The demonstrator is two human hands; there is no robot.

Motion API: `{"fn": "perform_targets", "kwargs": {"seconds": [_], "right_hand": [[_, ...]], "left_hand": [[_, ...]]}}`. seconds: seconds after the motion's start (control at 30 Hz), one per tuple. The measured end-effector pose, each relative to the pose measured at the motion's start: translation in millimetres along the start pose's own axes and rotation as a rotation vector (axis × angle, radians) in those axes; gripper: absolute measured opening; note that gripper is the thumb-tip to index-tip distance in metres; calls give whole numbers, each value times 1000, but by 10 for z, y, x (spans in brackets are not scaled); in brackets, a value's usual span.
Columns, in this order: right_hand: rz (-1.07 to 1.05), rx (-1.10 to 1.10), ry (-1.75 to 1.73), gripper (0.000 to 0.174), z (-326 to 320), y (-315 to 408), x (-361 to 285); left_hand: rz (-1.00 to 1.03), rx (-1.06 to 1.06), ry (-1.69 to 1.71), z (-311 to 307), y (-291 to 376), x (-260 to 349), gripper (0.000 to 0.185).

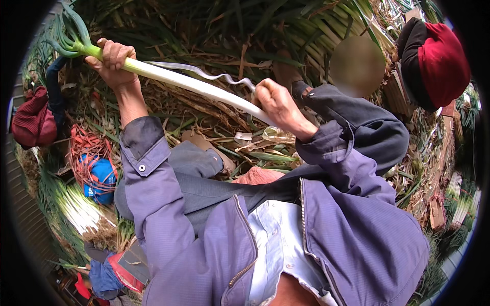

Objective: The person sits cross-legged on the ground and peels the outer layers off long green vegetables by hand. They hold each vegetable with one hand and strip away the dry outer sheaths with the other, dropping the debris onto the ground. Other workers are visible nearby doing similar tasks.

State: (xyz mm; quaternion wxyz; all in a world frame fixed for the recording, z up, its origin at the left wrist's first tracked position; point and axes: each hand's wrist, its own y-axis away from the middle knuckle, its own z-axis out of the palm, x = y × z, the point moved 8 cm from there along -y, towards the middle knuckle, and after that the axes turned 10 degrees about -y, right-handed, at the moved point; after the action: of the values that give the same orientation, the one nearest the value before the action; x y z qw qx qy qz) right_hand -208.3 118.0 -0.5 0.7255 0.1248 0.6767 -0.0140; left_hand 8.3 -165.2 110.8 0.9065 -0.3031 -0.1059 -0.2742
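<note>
My left hand (116, 63) is closed around the upper stalk of a long green onion (183, 82), just below where its green leaves fan out at the upper left. The white shaft slants down to the right, and its lower end lies under my right hand (273, 101). A thin, wavy whitish strip (206, 72) of outer skin runs from near the upper shaft to the fingers of my right hand, which pinch it. The root end of the onion is hidden behind my right hand and wrist.
Dry peelings and leaves (226, 114) cover the ground before my crossed legs. Unpeeled onions (321, 34) are heaped beyond. At left lie orange-red ties (90, 153) over a blue bundle (100, 179) and a bunch of onions (82, 206). Other people sit at both sides.
</note>
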Motion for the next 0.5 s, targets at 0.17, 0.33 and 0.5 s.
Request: {"fn": "perform_targets", "kwargs": {"seconds": [0.17, 0.33, 0.5], "right_hand": [[273, 212, -955, 20, -489, -6, 862], [130, 240, 761, 20, -1180, 30, 1199], [-367, 114, 832, 48, -378, -111, 135]], "left_hand": [[-16, 111, -133, -171, 42, 60, 54], [-30, 268, -235, -461, 153, 368, 75], [-34, 546, -497, -656, 233, -130, 69]]}}
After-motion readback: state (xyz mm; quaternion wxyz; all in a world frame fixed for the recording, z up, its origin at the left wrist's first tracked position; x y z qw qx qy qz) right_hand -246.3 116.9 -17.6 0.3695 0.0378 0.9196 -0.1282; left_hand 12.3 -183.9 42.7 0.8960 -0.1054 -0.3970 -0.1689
